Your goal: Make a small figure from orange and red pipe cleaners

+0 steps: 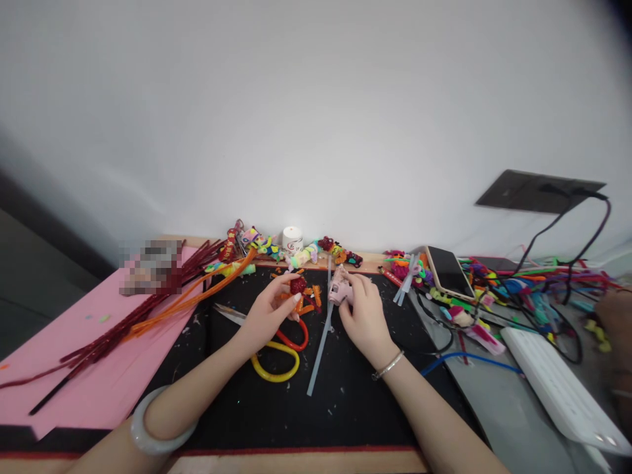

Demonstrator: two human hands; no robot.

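Observation:
My left hand (271, 309) pinches a small dark red fuzzy ball (297, 285) between thumb and fingers above a black mat (345, 388). My right hand (363, 313) grips a small pink glue gun (340, 289) with a long translucent glue stick (322, 342) running from it toward me. The gun's tip points at the red ball, a short gap apart. Short orange pipe-cleaner pieces (310, 301) lie between the hands. Scissors with red and yellow handles (276, 352) lie under my left hand.
A pink sheet (89, 355) at left carries long red and orange pipe cleaners (162, 303). Small fuzzy figures (316, 250) and a white tub (292, 239) line the wall. At right lie a phone (448, 271), tangled cables, a white power strip (553, 388) and another person's hand (615, 316).

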